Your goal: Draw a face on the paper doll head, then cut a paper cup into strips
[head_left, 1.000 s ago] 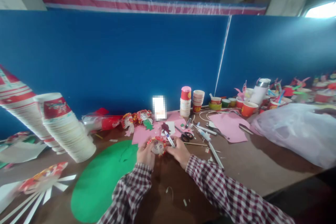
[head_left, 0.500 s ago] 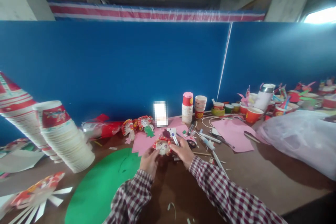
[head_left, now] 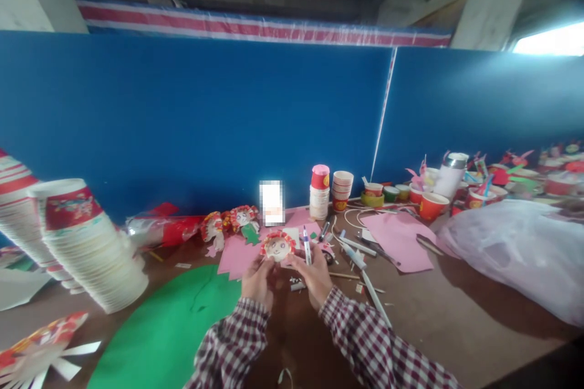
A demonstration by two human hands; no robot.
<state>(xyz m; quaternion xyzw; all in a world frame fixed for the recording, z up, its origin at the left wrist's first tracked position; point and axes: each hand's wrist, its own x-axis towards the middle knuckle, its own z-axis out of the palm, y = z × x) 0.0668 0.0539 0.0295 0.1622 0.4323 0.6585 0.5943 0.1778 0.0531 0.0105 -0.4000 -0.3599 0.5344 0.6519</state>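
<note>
A paper-cup face craft (head_left: pixel 278 247), round with a drawn face and a curled red-and-yellow rim, is held up facing me over the table. My left hand (head_left: pixel 258 282) pinches its lower left edge. At its lower right edge is my right hand (head_left: pixel 314 276), its thumb touching the craft. That same hand also grips a white marker (head_left: pixel 307 246), tip pointing up, between thumb and fingers. Behind the craft, similar face figures (head_left: pixel 245 219), one with a green paper body, rest against pink paper (head_left: pixel 236 256).
Leaning stacks of paper cups (head_left: pixel 86 249) stand left, above a large green paper sheet (head_left: pixel 159 328). Pens and a glue gun (head_left: pixel 353 251) lie right of my hands. A plastic bag (head_left: pixel 506 255) fills the right side. A blue partition (head_left: pixel 228 115) rises behind the table.
The craft is lifted and tilted more squarely toward me. The marker has turned from leaning left to nearly upright. The view has shifted slightly to the right.
</note>
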